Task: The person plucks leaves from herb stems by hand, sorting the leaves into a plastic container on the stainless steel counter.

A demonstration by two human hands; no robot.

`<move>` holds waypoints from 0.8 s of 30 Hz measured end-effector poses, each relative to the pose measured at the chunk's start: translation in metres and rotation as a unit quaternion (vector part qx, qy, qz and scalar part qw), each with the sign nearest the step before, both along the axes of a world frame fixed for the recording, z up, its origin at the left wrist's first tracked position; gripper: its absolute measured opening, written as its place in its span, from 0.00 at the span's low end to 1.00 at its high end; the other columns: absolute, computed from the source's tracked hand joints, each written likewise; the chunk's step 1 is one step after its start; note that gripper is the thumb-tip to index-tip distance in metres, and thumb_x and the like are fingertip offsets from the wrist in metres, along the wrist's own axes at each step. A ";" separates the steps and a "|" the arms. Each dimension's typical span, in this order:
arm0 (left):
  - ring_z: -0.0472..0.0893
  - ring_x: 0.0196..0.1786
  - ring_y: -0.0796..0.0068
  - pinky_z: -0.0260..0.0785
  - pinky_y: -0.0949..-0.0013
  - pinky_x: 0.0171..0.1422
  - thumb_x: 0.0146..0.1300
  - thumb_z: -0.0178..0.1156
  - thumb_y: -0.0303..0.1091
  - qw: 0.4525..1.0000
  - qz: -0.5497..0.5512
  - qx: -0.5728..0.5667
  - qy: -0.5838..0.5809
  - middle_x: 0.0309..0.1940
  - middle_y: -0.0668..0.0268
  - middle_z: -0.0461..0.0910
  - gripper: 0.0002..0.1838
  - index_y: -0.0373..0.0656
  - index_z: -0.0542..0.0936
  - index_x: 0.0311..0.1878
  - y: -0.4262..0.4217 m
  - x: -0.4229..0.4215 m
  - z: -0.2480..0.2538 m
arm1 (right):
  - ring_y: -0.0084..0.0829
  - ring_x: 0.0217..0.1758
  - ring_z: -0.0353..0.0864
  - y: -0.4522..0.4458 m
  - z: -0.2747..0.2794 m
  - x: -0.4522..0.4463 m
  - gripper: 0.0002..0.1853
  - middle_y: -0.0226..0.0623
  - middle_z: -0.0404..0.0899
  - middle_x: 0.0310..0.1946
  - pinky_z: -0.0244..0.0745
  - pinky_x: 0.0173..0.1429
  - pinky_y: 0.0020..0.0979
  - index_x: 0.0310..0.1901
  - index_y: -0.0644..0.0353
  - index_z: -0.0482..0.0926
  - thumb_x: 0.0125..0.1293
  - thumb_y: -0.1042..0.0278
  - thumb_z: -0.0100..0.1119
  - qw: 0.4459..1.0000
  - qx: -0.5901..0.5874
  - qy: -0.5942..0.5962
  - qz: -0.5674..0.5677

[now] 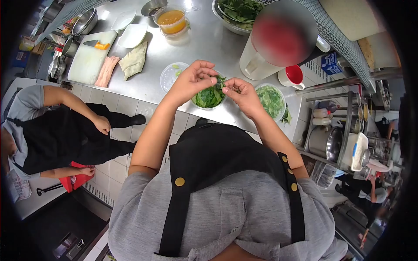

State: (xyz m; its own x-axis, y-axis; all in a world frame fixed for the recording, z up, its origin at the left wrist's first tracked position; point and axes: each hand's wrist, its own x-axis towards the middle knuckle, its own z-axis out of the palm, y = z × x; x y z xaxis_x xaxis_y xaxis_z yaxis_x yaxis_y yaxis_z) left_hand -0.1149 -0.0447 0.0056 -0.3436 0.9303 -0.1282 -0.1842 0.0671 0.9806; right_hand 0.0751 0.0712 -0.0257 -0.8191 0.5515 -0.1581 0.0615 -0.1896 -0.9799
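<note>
Both my hands meet above a round container of green leaves (208, 99) at the counter's front edge. A small dark green leafy sprig (220, 82) is between them. My left hand (195, 83) pinches the sprig from the left, thumb against fingertips. From the right, my right hand (242, 95) holds it between thumb and forefinger. A clear plastic lid (167, 81) with a bit of leaf on it lies by my left wrist. Beside my right wrist stands a second round tub of green leaves (271, 102), and loose leaves (286, 116) lie next to it.
A large pitcher (252, 56) and red-lined mug (291, 76) stand at right. Behind are an orange-filled tub (171, 22) and a bowl of leaves (235, 29). Cloths (134, 61), white dishes (133, 36) and a cutting board (89, 65) lie left. A co-worker (56, 130) stands left.
</note>
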 end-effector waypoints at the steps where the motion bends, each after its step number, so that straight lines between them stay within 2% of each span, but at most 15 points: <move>1: 0.79 0.47 0.82 0.71 0.74 0.56 0.66 0.64 0.24 0.997 -0.048 0.007 0.062 0.48 0.68 0.82 0.16 0.38 0.78 0.56 0.001 -0.003 0.002 | 0.16 0.43 0.76 0.001 0.001 0.000 0.05 0.25 0.81 0.38 0.71 0.52 0.22 0.44 0.62 0.81 0.69 0.73 0.65 0.999 0.017 -0.009 0.029; 2: 0.79 0.46 0.82 0.72 0.75 0.56 0.66 0.64 0.23 0.988 -0.095 0.014 0.123 0.48 0.68 0.82 0.17 0.38 0.77 0.57 0.003 -0.005 0.003 | 0.16 0.43 0.76 0.003 0.002 0.002 0.05 0.25 0.81 0.38 0.71 0.52 0.22 0.44 0.62 0.81 0.69 0.73 0.65 0.999 0.017 -0.008 0.028; 4: 0.79 0.47 0.83 0.72 0.75 0.56 0.65 0.64 0.22 0.988 -0.111 0.003 0.109 0.48 0.68 0.82 0.18 0.38 0.77 0.58 0.004 -0.006 -0.006 | 0.16 0.42 0.75 0.005 0.014 0.002 0.09 0.25 0.80 0.38 0.71 0.47 0.21 0.47 0.61 0.80 0.68 0.70 0.67 0.997 -0.038 -0.049 0.048; 5: 0.79 0.48 0.83 0.72 0.76 0.56 0.65 0.65 0.21 0.987 -0.125 -0.008 0.097 0.48 0.69 0.81 0.18 0.38 0.77 0.58 0.005 -0.011 -0.010 | 0.16 0.42 0.75 0.006 0.015 0.003 0.09 0.25 0.80 0.38 0.71 0.47 0.21 0.47 0.61 0.80 0.68 0.70 0.67 0.997 -0.035 -0.042 0.049; 6: 0.79 0.48 0.83 0.72 0.76 0.56 0.65 0.65 0.21 0.987 -0.123 -0.007 0.107 0.48 0.69 0.81 0.18 0.38 0.77 0.58 0.005 -0.012 -0.014 | 0.15 0.40 0.74 0.005 0.016 0.005 0.12 0.24 0.80 0.38 0.69 0.43 0.20 0.48 0.60 0.80 0.67 0.69 0.69 0.995 -0.098 -0.019 0.015; 7: 0.79 0.47 0.83 0.72 0.76 0.55 0.64 0.65 0.21 0.996 -0.085 0.018 0.029 0.47 0.69 0.81 0.18 0.38 0.76 0.57 0.005 -0.008 -0.019 | 0.14 0.38 0.73 0.003 0.019 0.004 0.14 0.24 0.79 0.39 0.67 0.39 0.20 0.50 0.59 0.79 0.65 0.67 0.70 0.987 -0.158 0.008 -0.015; 8: 0.79 0.47 0.83 0.72 0.77 0.54 0.63 0.65 0.20 0.997 -0.047 0.045 -0.049 0.46 0.70 0.80 0.18 0.39 0.76 0.56 0.004 -0.003 -0.022 | 0.12 0.33 0.69 -0.004 0.022 0.002 0.17 0.24 0.78 0.39 0.61 0.32 0.19 0.51 0.57 0.78 0.63 0.65 0.72 0.991 -0.134 0.010 -0.024; 11: 0.79 0.47 0.83 0.72 0.76 0.54 0.62 0.65 0.18 0.993 0.025 0.068 -0.097 0.44 0.71 0.77 0.17 0.39 0.76 0.53 -0.002 0.018 -0.022 | 0.11 0.29 0.67 -0.015 0.017 -0.004 0.12 0.22 0.78 0.37 0.58 0.29 0.18 0.46 0.56 0.78 0.65 0.66 0.71 0.997 -0.075 -0.025 0.007; 13: 0.79 0.47 0.83 0.72 0.76 0.52 0.63 0.64 0.18 0.995 0.048 0.058 -0.071 0.45 0.70 0.76 0.16 0.39 0.76 0.53 -0.002 0.029 -0.031 | 0.10 0.25 0.65 -0.021 0.008 -0.008 0.08 0.20 0.78 0.31 0.56 0.27 0.17 0.40 0.55 0.77 0.66 0.68 0.69 0.985 -0.159 -0.020 -0.056; 15: 0.78 0.47 0.83 0.73 0.76 0.51 0.63 0.64 0.19 0.995 0.059 0.051 -0.061 0.46 0.68 0.76 0.14 0.39 0.77 0.52 -0.006 0.032 -0.026 | 0.10 0.23 0.64 -0.022 0.003 -0.012 0.07 0.20 0.77 0.29 0.56 0.26 0.18 0.38 0.55 0.77 0.67 0.69 0.69 0.987 -0.147 -0.016 -0.065; 17: 0.78 0.47 0.79 0.73 0.75 0.50 0.64 0.64 0.20 0.978 0.074 0.068 0.184 0.48 0.65 0.75 0.11 0.39 0.81 0.49 -0.010 0.036 -0.015 | 0.10 0.22 0.63 -0.024 0.001 -0.014 0.07 0.19 0.75 0.25 0.56 0.25 0.18 0.35 0.56 0.77 0.68 0.70 0.67 0.986 -0.136 -0.009 -0.098; 18: 0.78 0.47 0.79 0.73 0.75 0.50 0.64 0.64 0.20 0.979 0.072 0.065 0.179 0.48 0.65 0.75 0.11 0.39 0.81 0.49 -0.010 0.036 -0.010 | 0.10 0.22 0.63 -0.024 0.001 -0.016 0.07 0.19 0.75 0.25 0.56 0.25 0.18 0.35 0.56 0.77 0.68 0.70 0.67 0.985 -0.139 -0.015 -0.100; 21: 0.78 0.49 0.71 0.74 0.71 0.50 0.62 0.65 0.21 0.947 0.077 0.085 0.301 0.51 0.60 0.76 0.14 0.43 0.86 0.50 -0.013 0.031 0.001 | 0.12 0.22 0.64 -0.020 0.001 -0.009 0.06 0.21 0.76 0.25 0.56 0.25 0.19 0.36 0.58 0.77 0.67 0.71 0.66 0.991 -0.107 -0.011 -0.085; 22: 0.78 0.49 0.71 0.74 0.71 0.50 0.62 0.65 0.21 0.951 0.068 0.086 0.289 0.51 0.60 0.76 0.14 0.43 0.86 0.50 -0.013 0.028 0.002 | 0.12 0.22 0.65 -0.020 0.003 -0.009 0.05 0.23 0.77 0.26 0.56 0.25 0.19 0.37 0.59 0.78 0.67 0.72 0.66 0.990 -0.106 -0.003 -0.088; 24: 0.79 0.50 0.70 0.74 0.70 0.52 0.61 0.68 0.22 0.920 0.092 0.097 0.368 0.50 0.61 0.77 0.14 0.43 0.86 0.51 -0.015 0.023 0.004 | 0.13 0.24 0.68 -0.018 0.014 -0.008 0.04 0.25 0.79 0.28 0.60 0.29 0.18 0.38 0.60 0.78 0.67 0.74 0.65 0.989 -0.127 0.000 -0.079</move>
State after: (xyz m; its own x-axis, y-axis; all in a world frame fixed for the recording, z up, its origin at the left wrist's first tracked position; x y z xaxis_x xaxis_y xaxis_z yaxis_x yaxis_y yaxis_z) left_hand -0.0917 -0.0598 0.0092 -0.4247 0.8290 0.3640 0.5431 -0.0884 0.8350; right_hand 0.0668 0.0536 -0.0120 -0.7258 0.6150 -0.3082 0.0118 -0.4369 -0.8994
